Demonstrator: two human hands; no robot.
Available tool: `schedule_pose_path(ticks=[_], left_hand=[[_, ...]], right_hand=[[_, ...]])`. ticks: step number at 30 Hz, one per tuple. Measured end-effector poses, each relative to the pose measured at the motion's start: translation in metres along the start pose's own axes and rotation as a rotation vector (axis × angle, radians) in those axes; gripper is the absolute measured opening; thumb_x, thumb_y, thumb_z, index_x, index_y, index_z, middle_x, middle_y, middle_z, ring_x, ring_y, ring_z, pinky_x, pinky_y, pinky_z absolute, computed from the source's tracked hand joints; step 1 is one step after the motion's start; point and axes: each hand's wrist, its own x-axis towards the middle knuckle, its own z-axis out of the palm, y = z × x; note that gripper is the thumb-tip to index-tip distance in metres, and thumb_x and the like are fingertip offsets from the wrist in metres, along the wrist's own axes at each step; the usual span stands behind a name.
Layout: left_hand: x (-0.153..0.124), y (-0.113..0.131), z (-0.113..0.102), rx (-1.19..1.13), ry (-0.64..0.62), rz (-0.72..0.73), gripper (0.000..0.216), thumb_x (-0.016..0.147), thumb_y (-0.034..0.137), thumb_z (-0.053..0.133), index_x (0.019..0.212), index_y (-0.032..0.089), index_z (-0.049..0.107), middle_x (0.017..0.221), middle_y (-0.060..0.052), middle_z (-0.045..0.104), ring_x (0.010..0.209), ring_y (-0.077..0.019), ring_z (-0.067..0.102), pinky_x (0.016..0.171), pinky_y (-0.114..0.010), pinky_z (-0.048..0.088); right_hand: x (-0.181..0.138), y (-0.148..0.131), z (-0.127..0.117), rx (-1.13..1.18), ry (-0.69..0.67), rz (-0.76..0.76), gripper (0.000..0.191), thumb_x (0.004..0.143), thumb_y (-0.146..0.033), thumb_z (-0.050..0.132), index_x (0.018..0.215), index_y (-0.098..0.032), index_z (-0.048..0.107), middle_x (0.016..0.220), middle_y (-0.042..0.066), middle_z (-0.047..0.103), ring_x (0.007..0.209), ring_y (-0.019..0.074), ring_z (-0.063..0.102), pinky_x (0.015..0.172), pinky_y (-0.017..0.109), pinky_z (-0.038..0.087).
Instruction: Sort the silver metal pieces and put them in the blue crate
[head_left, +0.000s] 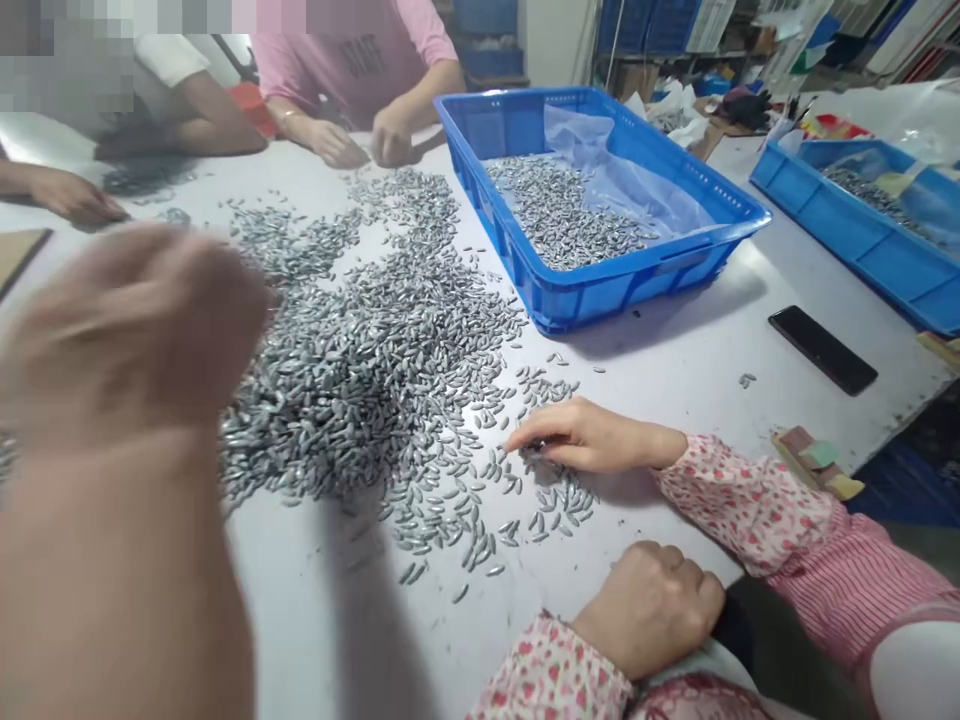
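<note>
My left hand (142, 320) is raised close to the camera on the left side of the view, blurred by motion. Its fingers look curled into a fist, and whatever they hold is hidden. Behind and below it, a large heap of small silvery-grey, spindle-shaped pieces (360, 370) spreads over the white table (300, 620). Looser pieces (442, 500) lie scattered at the heap's near edge. No part of my right hand shows.
On the right, a co-worker's hand (585, 435) touches the pieces; their other hand (652, 605) rests at the table edge. More co-workers' hands (360, 140) are across the table. Blue crates (622, 290) hold similar pieces. A black phone (823, 350) lies to the right.
</note>
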Motion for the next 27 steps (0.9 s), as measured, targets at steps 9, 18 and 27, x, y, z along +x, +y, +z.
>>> schedule_pose_path(ticks=[9, 18, 27], left_hand=[[-0.006, 0.017, 0.028, -0.024, -0.035, -0.014, 0.012, 0.097, 0.014, 0.050, 0.086, 0.014, 0.054, 0.077, -0.004, 0.062, 0.069, -0.0181, 0.060, 0.056, -0.031, 0.045], [-0.006, 0.021, 0.032, -0.030, 0.000, -0.031, 0.014, 0.097, 0.013, 0.050, 0.084, 0.015, 0.053, 0.074, -0.002, 0.061, 0.067, -0.0177, 0.060, 0.055, -0.030, 0.043], [-0.006, 0.020, 0.031, -0.054, 0.008, -0.028, 0.012, 0.095, 0.014, 0.055, 0.083, 0.014, 0.054, 0.075, -0.002, 0.062, 0.066, -0.0191, 0.060, 0.053, -0.032, 0.043]], right_hand=[[-0.014, -0.001, -0.015, 0.001, 0.277, 0.131, 0.020, 0.087, -0.015, 0.059, 0.104, -0.017, 0.067, 0.098, 0.005, 0.072, 0.085, 0.0142, 0.066, 0.080, 0.030, 0.055], [-0.028, 0.000, -0.014, 0.039, 0.172, 0.159, 0.036, 0.081, 0.001, 0.043, 0.103, -0.015, 0.067, 0.103, 0.005, 0.071, 0.089, 0.0129, 0.066, 0.078, 0.028, 0.055], [-0.026, 0.005, -0.004, -0.489, -0.021, 0.105, 0.012, 0.094, -0.022, 0.056, 0.094, -0.018, 0.067, 0.091, 0.004, 0.068, 0.090, 0.0181, 0.056, 0.083, 0.032, 0.043]])
